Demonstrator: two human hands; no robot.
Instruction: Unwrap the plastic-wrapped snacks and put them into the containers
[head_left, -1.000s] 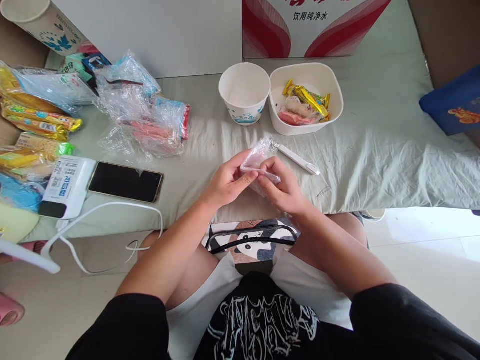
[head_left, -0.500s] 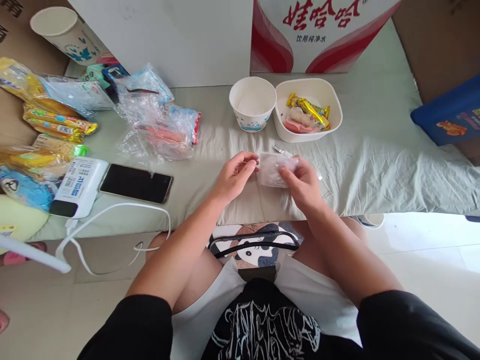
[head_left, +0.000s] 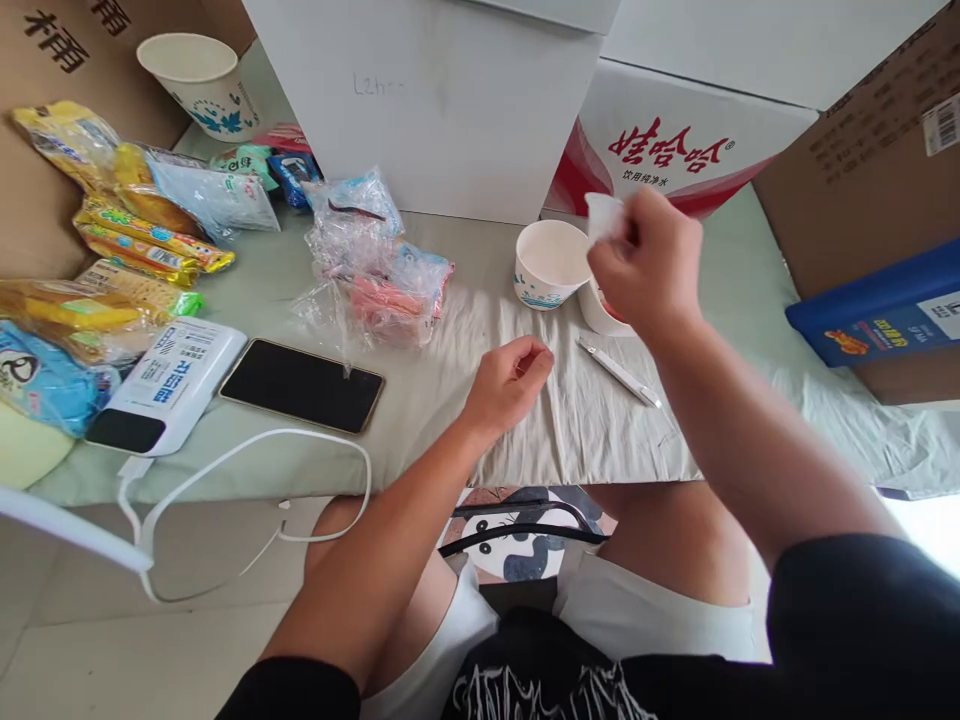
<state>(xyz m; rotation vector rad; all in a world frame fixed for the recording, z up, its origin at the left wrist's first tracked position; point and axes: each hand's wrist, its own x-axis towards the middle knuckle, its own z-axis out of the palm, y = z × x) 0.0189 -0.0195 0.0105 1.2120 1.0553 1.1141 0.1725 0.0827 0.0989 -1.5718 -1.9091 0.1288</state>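
The right hand (head_left: 651, 268) is raised and closed, pinching a small crumpled clear plastic wrapper (head_left: 604, 215) at its 11 o'clock fingertips, directly above the white paper cup with blue print (head_left: 550, 264) and the white bowl (head_left: 600, 312) that the hand mostly hides. The left hand (head_left: 506, 383) rests loosely curled and empty on the pale green sheet-covered table (head_left: 450, 390), toward 7 o'clock of the right hand and well apart from the wrapper, so the right hand is the nearer. A slim white pen-like tool (head_left: 619, 371) lies between the hands, its long axis running from 10 to 4 o'clock.
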